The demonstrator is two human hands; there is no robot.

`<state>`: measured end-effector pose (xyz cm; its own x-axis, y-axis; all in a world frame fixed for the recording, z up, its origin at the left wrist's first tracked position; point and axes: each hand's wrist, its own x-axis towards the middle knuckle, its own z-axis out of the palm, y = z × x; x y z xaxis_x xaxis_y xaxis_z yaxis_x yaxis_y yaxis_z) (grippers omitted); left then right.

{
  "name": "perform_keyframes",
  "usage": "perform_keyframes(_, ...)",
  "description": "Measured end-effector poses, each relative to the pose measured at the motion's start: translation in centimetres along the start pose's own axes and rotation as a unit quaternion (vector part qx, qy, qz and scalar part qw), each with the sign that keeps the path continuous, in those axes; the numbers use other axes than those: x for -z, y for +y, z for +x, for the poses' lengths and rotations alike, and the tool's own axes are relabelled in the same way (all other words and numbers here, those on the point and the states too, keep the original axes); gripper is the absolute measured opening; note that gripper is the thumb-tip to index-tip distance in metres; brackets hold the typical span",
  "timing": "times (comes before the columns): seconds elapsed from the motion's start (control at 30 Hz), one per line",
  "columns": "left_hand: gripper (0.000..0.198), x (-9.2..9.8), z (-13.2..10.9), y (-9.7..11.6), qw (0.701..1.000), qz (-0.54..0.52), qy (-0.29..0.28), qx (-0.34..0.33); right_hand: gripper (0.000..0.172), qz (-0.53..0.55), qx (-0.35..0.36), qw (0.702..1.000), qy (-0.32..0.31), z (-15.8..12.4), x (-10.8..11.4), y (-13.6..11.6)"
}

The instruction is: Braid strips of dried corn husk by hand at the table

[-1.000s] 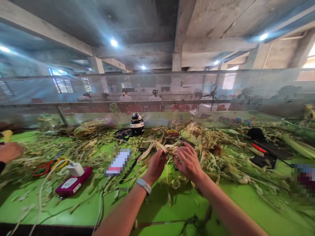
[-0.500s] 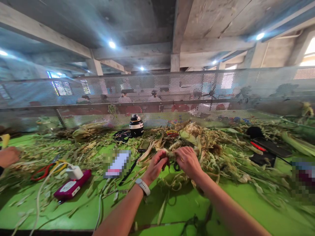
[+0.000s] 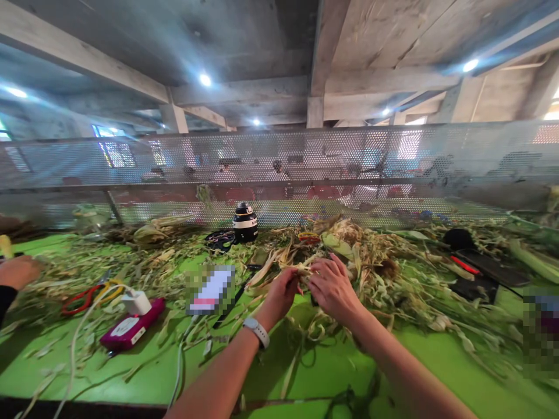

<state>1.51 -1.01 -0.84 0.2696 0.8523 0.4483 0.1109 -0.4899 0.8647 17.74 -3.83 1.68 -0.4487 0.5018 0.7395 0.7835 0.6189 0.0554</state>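
Observation:
Both hands meet above the green table [image 3: 323, 366], in front of a heap of dried corn husks [image 3: 349, 233]. My left hand [image 3: 280, 294], with a white watch on the wrist, is closed in a pinch on a pale corn husk strip [image 3: 303, 271]. My right hand [image 3: 334, 288] lies at the strip's other side, its fingers bent over it and partly hiding it. The fingertips are close together, a small gap apart. Curled strips of husk [image 3: 315, 329] lie on the table below the hands.
Left of my hands lie a phone [image 3: 212, 291], a magenta power strip [image 3: 131, 326] with a white plug, and scissors [image 3: 82, 299]. A black bottle [image 3: 245, 223] stands before the mesh screen [image 3: 183, 163]. Another person's hand [image 3: 20, 272] is at far left.
The hands stay close together over the husks. My right hand's fingers have spread and shifted over the strip, and my left hand has turned slightly. The view has swung a little left.

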Motion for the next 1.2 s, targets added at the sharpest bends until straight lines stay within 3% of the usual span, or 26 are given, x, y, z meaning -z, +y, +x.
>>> perform_keyframes(0.1, 0.015, 0.2, 0.2, -0.4, 0.998, -0.019, 0.056, 0.021, 0.01, -0.013, 0.01, 1.0, 0.004, 0.0, -0.3, -0.1)
perform_keyframes(0.37, 0.019, 0.0, 0.3, -1.0, 0.969, -0.173, 0.14, 0.106, 0.01, -0.026, 0.024, 0.999, -0.003, -0.3, -1.0, -0.4)
perform_keyframes(0.63, 0.016, 0.6, 0.3, 0.6, 0.962, -0.208, 0.122, 0.129, 0.015, 0.021, 0.006, 0.999, -0.026, -0.3, -1.0, -0.2)
perform_keyframes(0.8, 0.029, 0.5, 0.6, 0.6, 0.941, -0.269, 0.129, 0.16, 0.016, 0.135, -0.064, 0.987, -0.054, -0.3, -0.7, 0.0)
perform_keyframes(0.9, 0.034, 0.5, 0.5, 0.6, 0.944, -0.28, 0.094, 0.147, 0.019, 0.288, -0.175, 0.939, -0.07, -0.1, -0.5, 0.1)
perform_keyframes(1.0, 0.038, 0.5, 0.4, 0.6, 0.952, -0.27, 0.046, 0.137, 0.032, 0.432, -0.325, 0.84, -0.04, 0.2, -0.8, 0.3)
perform_keyframes(1.07, 0.038, 0.4, 0.3, 0.5, 0.957, -0.258, 0.026, 0.13, 0.04, 0.486, -0.374, 0.788, -0.05, 0.3, -1.2, 0.5)
perform_keyframes(1.13, 0.036, 0.3, 0.3, 0.3, 0.962, -0.24, 0.019, 0.126, 0.046, 0.513, -0.389, 0.76, -0.09, 0.3, -1.6, 0.5)
perform_keyframes(1.2, 0.035, 0.2, 0.2, 0.3, 0.965, -0.225, 0.024, 0.128, 0.047, 0.517, -0.391, 0.753, -0.114, 0.2, -1.9, 0.5)
